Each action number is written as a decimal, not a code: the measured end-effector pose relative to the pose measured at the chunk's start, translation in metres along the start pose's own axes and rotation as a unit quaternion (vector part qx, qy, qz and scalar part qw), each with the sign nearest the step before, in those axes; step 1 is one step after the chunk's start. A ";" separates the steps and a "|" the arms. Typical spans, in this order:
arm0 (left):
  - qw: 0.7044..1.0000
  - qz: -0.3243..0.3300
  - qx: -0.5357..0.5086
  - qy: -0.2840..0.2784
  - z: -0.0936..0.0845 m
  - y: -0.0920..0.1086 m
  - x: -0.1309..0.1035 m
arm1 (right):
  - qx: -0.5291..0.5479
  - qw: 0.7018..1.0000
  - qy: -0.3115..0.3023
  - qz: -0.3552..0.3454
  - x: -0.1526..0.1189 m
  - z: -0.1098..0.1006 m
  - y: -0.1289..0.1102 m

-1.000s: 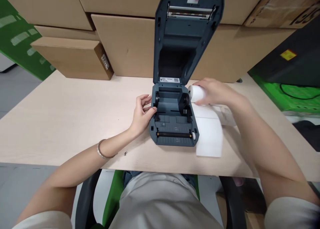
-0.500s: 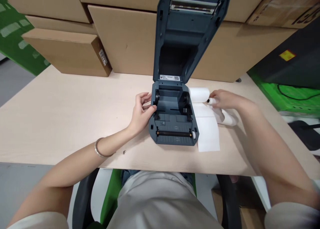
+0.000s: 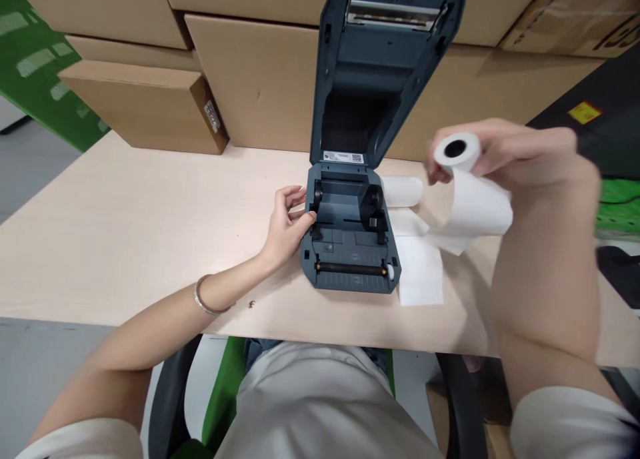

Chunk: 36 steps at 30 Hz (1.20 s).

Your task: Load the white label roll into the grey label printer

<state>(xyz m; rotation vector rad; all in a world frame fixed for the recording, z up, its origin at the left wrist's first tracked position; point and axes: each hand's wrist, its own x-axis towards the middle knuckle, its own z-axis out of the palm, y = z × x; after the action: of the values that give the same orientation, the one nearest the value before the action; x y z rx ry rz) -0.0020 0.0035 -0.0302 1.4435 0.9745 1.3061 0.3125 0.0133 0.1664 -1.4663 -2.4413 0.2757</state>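
Note:
A dark grey label printer [image 3: 350, 242] stands on the desk with its lid [image 3: 380, 79] raised. Its roll bay shows no roll, and a black roller crosses the front. My left hand [image 3: 290, 222] grips the printer's left edge, thumb on the rim and fingers along the outer side. In the air right of the printer, my right hand [image 3: 520, 149], slightly blurred, is closed around a small white paper roll [image 3: 457, 152] with a dark core. A loose strip hangs from this roll. Beside the printer lies another white paper roll [image 3: 403, 191], with a flat strip [image 3: 421, 272] in front of it.
Large cardboard boxes [image 3: 255, 85] form a wall behind the printer. A flatter carton [image 3: 145, 105] sits at the desk's back left. To the right is a dark panel with a yellow label [image 3: 585, 112]. The pale wooden desk [image 3: 125, 245] ends just before my body.
My right hand has lifted the small paper roll from the desk, up and to the right, its strip trailing. My left hand stays on the printer; the view has shifted slightly.

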 end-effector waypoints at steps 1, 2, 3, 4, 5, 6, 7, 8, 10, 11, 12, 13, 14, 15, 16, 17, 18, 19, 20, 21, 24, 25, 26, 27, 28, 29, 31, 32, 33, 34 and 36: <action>1.000 0.001 0.003 0.001 0.000 0.000 0.000 | 0.048 0.998 -0.046 -0.012 0.010 0.007 -0.010; 1.000 0.001 0.003 0.003 0.000 0.000 0.000 | 0.095 0.990 -0.104 -0.018 0.020 0.017 -0.019; 1.000 0.002 0.001 0.005 -0.001 0.000 0.000 | 0.125 0.979 -0.160 -0.020 0.030 0.028 -0.028; 1.000 0.002 -0.001 0.006 -0.001 0.000 0.000 | 0.128 0.972 -0.196 -0.021 0.039 0.041 -0.036; 1.000 0.003 -0.001 0.005 -0.001 -0.001 0.000 | 0.105 0.970 -0.217 -0.022 0.047 0.054 -0.044; 1.000 0.004 0.001 0.002 -0.001 -0.001 0.000 | 0.062 0.973 -0.222 -0.023 0.052 0.068 -0.050; 1.000 0.005 0.003 -0.002 -0.001 -0.002 0.000 | 0.020 0.975 -0.220 -0.026 0.056 0.081 -0.055; 1.000 0.007 0.006 -0.006 -0.002 -0.002 0.000 | -0.011 0.976 -0.217 -0.033 0.058 0.092 -0.058; 1.000 0.009 0.008 -0.010 -0.001 -0.003 0.000 | -0.057 0.976 -0.207 -0.049 0.058 0.110 -0.061; 1.000 0.010 0.008 -0.011 -0.001 -0.003 0.001 | -0.073 0.975 -0.201 -0.056 0.057 0.116 -0.061; 1.000 0.011 0.006 -0.010 -0.001 -0.002 0.000 | -0.082 0.976 -0.193 -0.060 0.055 0.119 -0.061; 1.000 0.010 0.003 -0.009 0.000 -0.002 0.000 | -0.091 0.977 -0.184 -0.064 0.052 0.120 -0.061; 1.000 0.009 -0.001 -0.008 0.000 -0.001 0.000 | -0.099 0.977 -0.174 -0.067 0.047 0.119 -0.062; 1.000 0.007 -0.004 -0.006 0.001 0.000 0.000 | -0.104 0.978 -0.166 -0.069 0.041 0.116 -0.063; 1.000 0.005 -0.008 -0.004 0.001 0.001 0.000 | -0.105 0.979 -0.159 -0.073 0.034 0.112 -0.064; 1.000 0.003 -0.011 -0.002 0.002 0.002 0.000 | -0.103 0.980 -0.150 -0.075 0.025 0.107 -0.066; 1.000 0.001 -0.014 -0.001 0.002 0.002 0.000 | -0.095 0.983 -0.138 -0.075 0.015 0.102 -0.068; 1.000 -0.001 -0.015 -0.002 0.002 0.003 0.000 | -0.082 0.986 -0.127 -0.073 0.003 0.098 -0.071; 1.000 -0.003 -0.015 -0.004 0.001 0.003 0.000 | -0.066 0.988 -0.121 -0.071 -0.009 0.095 -0.073; 1.000 -0.005 -0.015 -0.007 0.001 0.003 0.001 | -0.049 0.989 -0.118 -0.071 -0.022 0.094 -0.076; 1.000 -0.008 -0.014 -0.016 0.000 0.004 0.001 | -0.035 0.991 -0.104 -0.076 -0.052 0.100 -0.083; 1.000 -0.010 -0.015 -0.017 0.000 0.004 0.002 | -0.040 0.991 -0.096 -0.081 -0.059 0.104 -0.085; 1.000 -0.012 -0.017 -0.017 0.000 0.005 0.002 | -0.048 0.992 -0.084 -0.086 -0.065 0.110 -0.087; 1.000 -0.015 -0.018 -0.017 -0.001 0.005 0.002 | -0.055 0.992 -0.072 -0.093 -0.069 0.116 -0.089; 1.000 -0.017 -0.018 -0.016 -0.001 0.006 0.002 | -0.063 0.991 -0.063 -0.098 -0.072 0.121 -0.092; 1.000 -0.018 -0.017 -0.016 -0.001 0.007 0.002 | -0.073 0.991 -0.053 -0.104 -0.074 0.126 -0.095; 1.000 -0.019 -0.011 -0.015 -0.001 0.010 0.002 | -0.099 0.989 -0.022 -0.111 -0.076 0.134 -0.100; 1.000 -0.019 -0.006 -0.015 -0.001 0.011 0.002 | -0.117 0.986 -0.002 -0.115 -0.077 0.138 -0.103; 1.000 -0.020 -0.001 -0.015 0.000 0.012 0.002 | -0.135 0.983 0.020 -0.123 -0.078 0.141 -0.105; 1.000 -0.023 0.004 -0.014 0.000 0.013 0.003 | -0.153 0.978 0.042 -0.133 -0.078 0.143 -0.107; 0.999 -0.028 0.018 -0.013 0.000 0.014 0.004 | -0.181 0.968 0.084 -0.151 -0.079 0.148 -0.111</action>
<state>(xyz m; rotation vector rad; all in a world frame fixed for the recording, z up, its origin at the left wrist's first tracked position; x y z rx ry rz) -0.0023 0.0039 -0.0152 1.4474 1.0193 1.2326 0.2066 -0.1107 0.0499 -1.1534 -2.6185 -0.3622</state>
